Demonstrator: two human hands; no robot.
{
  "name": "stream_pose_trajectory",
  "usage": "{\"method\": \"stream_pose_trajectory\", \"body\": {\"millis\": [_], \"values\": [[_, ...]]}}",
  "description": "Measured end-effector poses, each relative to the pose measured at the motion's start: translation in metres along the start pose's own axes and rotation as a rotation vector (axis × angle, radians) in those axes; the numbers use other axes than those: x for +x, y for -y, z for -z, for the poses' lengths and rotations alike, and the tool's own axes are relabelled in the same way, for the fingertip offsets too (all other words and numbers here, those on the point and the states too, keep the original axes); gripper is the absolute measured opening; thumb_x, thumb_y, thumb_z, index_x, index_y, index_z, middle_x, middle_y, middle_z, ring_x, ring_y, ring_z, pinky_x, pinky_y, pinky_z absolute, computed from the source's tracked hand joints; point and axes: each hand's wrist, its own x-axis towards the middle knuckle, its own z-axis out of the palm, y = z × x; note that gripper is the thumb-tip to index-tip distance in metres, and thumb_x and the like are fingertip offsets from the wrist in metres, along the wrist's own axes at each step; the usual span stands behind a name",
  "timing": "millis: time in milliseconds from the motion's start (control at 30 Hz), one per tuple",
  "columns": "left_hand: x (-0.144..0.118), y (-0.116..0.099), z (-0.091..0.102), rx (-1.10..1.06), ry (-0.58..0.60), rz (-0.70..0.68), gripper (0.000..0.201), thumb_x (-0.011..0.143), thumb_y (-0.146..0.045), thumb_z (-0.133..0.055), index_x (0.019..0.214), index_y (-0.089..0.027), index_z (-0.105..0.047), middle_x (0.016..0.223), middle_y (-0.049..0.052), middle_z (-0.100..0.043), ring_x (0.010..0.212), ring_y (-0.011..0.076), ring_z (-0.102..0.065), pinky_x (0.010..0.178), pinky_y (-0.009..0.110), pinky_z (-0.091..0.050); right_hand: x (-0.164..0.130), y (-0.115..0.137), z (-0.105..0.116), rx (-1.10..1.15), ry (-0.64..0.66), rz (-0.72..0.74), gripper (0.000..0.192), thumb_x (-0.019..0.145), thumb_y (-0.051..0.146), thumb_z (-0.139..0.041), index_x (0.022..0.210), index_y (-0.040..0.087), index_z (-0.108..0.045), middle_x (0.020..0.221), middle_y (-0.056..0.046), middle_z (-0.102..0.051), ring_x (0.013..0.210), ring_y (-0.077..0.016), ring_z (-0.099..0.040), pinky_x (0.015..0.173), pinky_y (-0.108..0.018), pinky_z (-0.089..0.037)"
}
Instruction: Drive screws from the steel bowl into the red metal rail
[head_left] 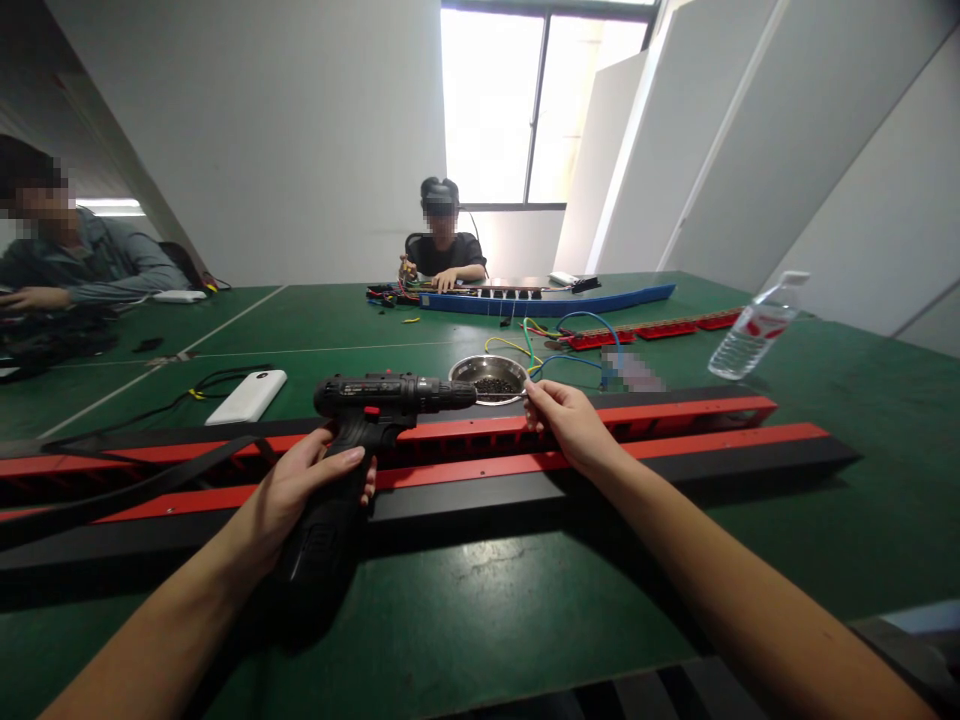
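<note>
My left hand (315, 480) is wrapped round the grip of a black cordless drill (375, 397), which lies level with its chuck pointing right. A thin driver bit (499, 396) sticks out of the chuck. At the bit's tip, my right hand (570, 425) pinches with thumb and fingers; what lies between them is too small to make out. Just behind the bit stands a steel bowl (459, 366) holding many small dark screws (491, 386). Beneath both hands run two long black-and-red bars, a front bar (600, 475) and a rear bar (660, 410).
A white power bank (247, 397) lies left, near a black strap (165, 482). At right stands a tilted-looking water bottle (754, 330). Coloured wires (531, 345), red strips (660, 330) and a blue bar (600, 300) lie farther back. One person (446, 250) sits opposite, another person (97, 250) left.
</note>
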Motion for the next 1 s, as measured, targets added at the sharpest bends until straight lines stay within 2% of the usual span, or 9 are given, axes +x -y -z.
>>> {"method": "stream_pose_trajectory", "body": {"millis": [133,300,400,500,567,700,833,933,1000], "values": [[-0.002,-0.003,0.001,0.036,0.037,0.002,0.036,0.08,-0.029,-0.081,0.106,-0.017,-0.059,0.081,0.004,-0.074,0.07,0.0189,-0.069,0.065,0.03,-0.059,-0.003,0.003,-0.001,-0.091,-0.02,0.069,0.049,0.088,0.064,-0.064,0.069,0.02,-0.056,0.06,0.002,-0.055,0.055,-0.0122,-0.048,0.056,-0.027,-0.039],[-0.006,-0.005,-0.001,0.072,0.089,-0.029,0.046,0.084,-0.034,-0.078,0.12,-0.018,-0.054,0.085,0.003,-0.071,0.073,0.018,-0.067,0.067,0.029,-0.057,-0.001,0.001,0.0,-0.084,-0.061,0.058,0.048,0.082,0.065,-0.071,0.074,0.019,-0.059,0.064,0.001,-0.059,0.056,-0.0133,-0.054,0.058,-0.027,-0.042],[-0.007,-0.005,-0.003,0.098,0.087,-0.075,0.051,0.083,-0.037,-0.079,0.123,-0.019,-0.053,0.084,0.002,-0.07,0.071,0.0182,-0.067,0.065,0.029,-0.057,0.001,-0.001,0.0,-0.094,-0.081,0.074,0.047,0.082,0.064,-0.071,0.072,0.019,-0.059,0.062,0.001,-0.059,0.056,-0.0139,-0.054,0.059,-0.028,-0.042],[-0.008,-0.012,0.0,0.184,0.064,-0.128,0.051,0.082,-0.042,-0.078,0.121,-0.02,-0.055,0.084,0.002,-0.072,0.073,0.0206,-0.07,0.068,0.031,-0.057,-0.004,0.002,-0.001,-0.196,-0.118,0.133,0.044,0.086,0.06,-0.068,0.071,0.019,-0.059,0.06,0.001,-0.058,0.056,-0.0144,-0.053,0.059,-0.029,-0.042],[-0.01,-0.024,0.008,0.316,0.055,-0.201,0.051,0.082,-0.045,-0.078,0.122,-0.019,-0.059,0.091,0.005,-0.075,0.083,0.0248,-0.073,0.076,0.034,-0.058,-0.013,0.007,-0.004,-0.294,-0.1,0.163,0.041,0.089,0.056,-0.066,0.073,0.019,-0.061,0.064,-0.001,-0.062,0.061,-0.0157,-0.055,0.061,-0.029,-0.043],[-0.023,-0.062,0.028,0.638,0.08,-0.313,0.057,0.085,-0.044,-0.076,0.135,-0.023,-0.059,0.129,0.008,-0.073,0.115,0.0306,-0.069,0.098,0.038,-0.054,-0.04,0.019,-0.014,-0.445,0.097,0.176,0.029,0.092,0.046,-0.066,0.09,0.018,-0.073,0.085,-0.005,-0.073,0.073,-0.0182,-0.064,0.067,-0.03,-0.048],[-0.039,-0.096,0.037,0.897,0.094,-0.402,0.054,0.083,-0.044,-0.077,0.131,-0.024,-0.064,0.132,0.005,-0.073,0.119,0.0315,-0.067,0.105,0.039,-0.05,-0.063,0.027,-0.023,-0.542,0.257,0.265,0.024,0.092,0.037,-0.067,0.106,0.021,-0.077,0.104,-0.007,-0.075,0.092,-0.0205,-0.069,0.082,-0.033,-0.053],[-0.045,-0.111,0.033,0.959,0.152,-0.409,0.053,0.085,-0.042,-0.075,0.132,-0.022,-0.064,0.132,0.005,-0.073,0.121,0.0295,-0.067,0.108,0.04,-0.048,-0.071,0.026,-0.027,-0.611,0.291,0.333,0.028,0.091,0.037,-0.069,0.114,0.022,-0.076,0.118,-0.009,-0.074,0.112,-0.0248,-0.066,0.099,-0.039,-0.051],[-0.044,-0.116,0.029,1.003,0.18,-0.424,0.053,0.086,-0.043,-0.074,0.133,-0.02,-0.063,0.133,0.006,-0.073,0.121,0.0286,-0.067,0.109,0.041,-0.048,-0.073,0.024,-0.027,-0.657,0.299,0.365,0.029,0.092,0.038,-0.068,0.115,0.022,-0.075,0.121,-0.01,-0.073,0.117,-0.0263,-0.064,0.103,-0.042,-0.05]]}}
